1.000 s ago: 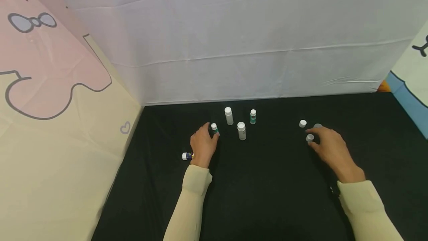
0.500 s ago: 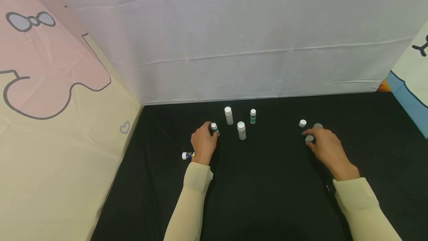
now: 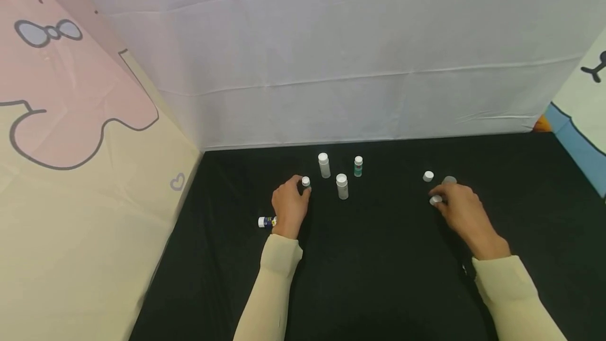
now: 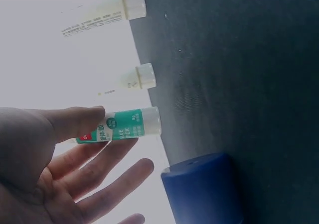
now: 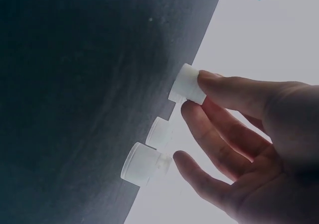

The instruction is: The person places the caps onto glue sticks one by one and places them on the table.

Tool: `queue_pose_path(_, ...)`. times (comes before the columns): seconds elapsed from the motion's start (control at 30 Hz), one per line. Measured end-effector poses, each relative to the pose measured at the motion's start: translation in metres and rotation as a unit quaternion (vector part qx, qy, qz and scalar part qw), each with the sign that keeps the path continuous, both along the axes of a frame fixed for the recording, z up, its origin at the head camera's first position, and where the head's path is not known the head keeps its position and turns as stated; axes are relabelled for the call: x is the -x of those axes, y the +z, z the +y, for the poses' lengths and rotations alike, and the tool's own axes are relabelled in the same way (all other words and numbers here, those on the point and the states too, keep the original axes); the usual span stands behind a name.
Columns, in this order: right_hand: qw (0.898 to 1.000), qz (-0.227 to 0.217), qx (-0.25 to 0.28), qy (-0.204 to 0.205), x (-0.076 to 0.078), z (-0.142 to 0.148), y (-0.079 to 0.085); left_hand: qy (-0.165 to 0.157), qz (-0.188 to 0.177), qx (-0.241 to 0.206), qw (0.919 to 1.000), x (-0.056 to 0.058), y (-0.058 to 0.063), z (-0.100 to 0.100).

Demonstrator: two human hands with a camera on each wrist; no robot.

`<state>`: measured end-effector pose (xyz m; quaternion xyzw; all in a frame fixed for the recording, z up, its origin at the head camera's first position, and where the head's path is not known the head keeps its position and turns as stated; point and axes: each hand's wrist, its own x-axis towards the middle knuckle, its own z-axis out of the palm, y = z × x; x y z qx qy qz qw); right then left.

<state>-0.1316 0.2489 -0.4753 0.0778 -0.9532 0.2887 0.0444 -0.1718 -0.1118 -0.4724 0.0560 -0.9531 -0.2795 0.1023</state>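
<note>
In the head view my left hand point(image 3: 290, 205) pinches a small glue stick point(image 3: 306, 182) by its sides, white end up. Its green label shows in the left wrist view, where the glue stick point(image 4: 124, 125) sits between thumb and fingers. Far to the right, my right hand point(image 3: 461, 214) pinches a white cap point(image 3: 435, 200) between thumb and fingertips. The right wrist view shows this cap point(image 5: 190, 84) held close to the table, with two more white caps point(image 5: 159, 132) below it. Part of the held cap is hidden by the thumb.
Two white glue sticks point(image 3: 324, 165) point(image 3: 342, 187) and a green-labelled one point(image 3: 358, 166) stand upright between the hands. A navy glue stick point(image 3: 267, 222) lies beside my left wrist. Caps point(image 3: 428, 176) point(image 3: 448, 179) rest near my right hand. A white cloth wall point(image 3: 303, 67) stands behind the black table point(image 3: 379, 278).
My right fingers have closed in on the white cap, which has shifted slightly left and nearer to me. The glue stick in my left hand has moved slightly right and stands straighter.
</note>
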Motion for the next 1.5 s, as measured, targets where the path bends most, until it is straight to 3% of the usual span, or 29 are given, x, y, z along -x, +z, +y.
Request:
queue_pose_path(0.33, 0.999, 0.027, 0.020, -0.014, -0.009, -0.005, 0.004, -0.009, 0.056, 0.018, 0.9982, -0.017, 0.006, 0.004)
queue_pose_path(0.77, 0.998, 0.046, 0.029, -0.021, -0.017, -0.015, 0.009, -0.033, 0.077, -0.005, 0.9965, -0.036, 0.009, 0.010)
queue_pose_path(1.03, 0.995, 0.091, 0.041, -0.013, -0.020, -0.023, 0.016, -0.050, 0.106, 0.007, 0.9930, -0.049, 0.010, 0.014)
queue_pose_path(1.5, 0.988, 0.142, 0.056, 0.007, -0.028, -0.042, 0.025, -0.074, 0.116, 0.036, 0.9898, -0.064, 0.012, 0.027)
